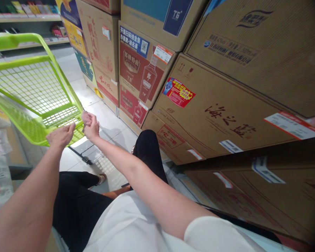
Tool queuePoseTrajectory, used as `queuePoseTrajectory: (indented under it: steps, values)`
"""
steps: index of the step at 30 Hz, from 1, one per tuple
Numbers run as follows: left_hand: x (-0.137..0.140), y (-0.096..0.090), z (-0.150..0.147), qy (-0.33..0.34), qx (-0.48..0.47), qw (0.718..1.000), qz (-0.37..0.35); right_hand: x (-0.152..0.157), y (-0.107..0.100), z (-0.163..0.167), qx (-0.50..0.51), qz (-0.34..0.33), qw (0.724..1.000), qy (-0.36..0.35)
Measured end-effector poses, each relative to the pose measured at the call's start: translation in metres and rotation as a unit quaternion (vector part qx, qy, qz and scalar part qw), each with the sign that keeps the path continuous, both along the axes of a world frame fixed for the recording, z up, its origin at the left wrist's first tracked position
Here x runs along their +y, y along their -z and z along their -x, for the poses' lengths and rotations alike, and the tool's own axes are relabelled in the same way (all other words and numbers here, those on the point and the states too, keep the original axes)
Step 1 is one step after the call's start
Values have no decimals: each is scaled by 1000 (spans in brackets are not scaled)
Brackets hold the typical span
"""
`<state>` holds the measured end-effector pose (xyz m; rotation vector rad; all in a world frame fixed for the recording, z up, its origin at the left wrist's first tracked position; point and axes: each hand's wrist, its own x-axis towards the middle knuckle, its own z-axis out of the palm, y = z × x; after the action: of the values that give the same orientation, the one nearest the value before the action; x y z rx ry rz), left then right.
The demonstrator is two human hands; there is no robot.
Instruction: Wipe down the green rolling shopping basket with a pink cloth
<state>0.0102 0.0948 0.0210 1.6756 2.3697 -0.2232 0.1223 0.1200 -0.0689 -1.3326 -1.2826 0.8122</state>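
My right hand (91,128) is closed around a small crumpled pinkish cloth-like thing (86,118), which sticks out above my fingers. Just left of it is my left hand (60,135), its fingers curled in and its thumb pointing forward; whatever it may hold is hidden. Both hands overlap the near end of a lime-green shopping cart (46,113) with a grid basket. Whether either hand touches the cart, I cannot tell.
Stacked cardboard cartons (199,115) form a wall along my right. Shelves with small goods (28,18) stand at the back left. Plastic-wrapped goods (0,175) line the left edge. My black-trousered knees (148,150) are bent above the white tiled floor (110,129).
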Motion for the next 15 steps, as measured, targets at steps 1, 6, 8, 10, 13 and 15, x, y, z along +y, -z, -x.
queuePoseTrajectory:
  steps: [1, 6, 8, 10, 13, 15]
  values:
    - [0, -1, 0, -1, 2, 1000, 1, -6, -2, -3, -14, 2, 1000, -8]
    - [2, 0, 3, 3, 5, 1000, 4, -25, -7, -19, -94, -8, 994, -58]
    - [3, 0, 5, 11, 2, 1000, 8, -23, -7, -26, -136, -23, 987, -80]
    - [4, 1, 7, 18, -2, 1000, 12, -21, -6, -32, -173, -40, 979, -98]
    - [3, 0, 8, 19, -4, 1000, 8, -25, -3, -39, -211, -57, 967, -128]
    - [1, 0, 8, 25, -4, 1000, 4, -30, 0, -40, -222, -63, 961, -152]
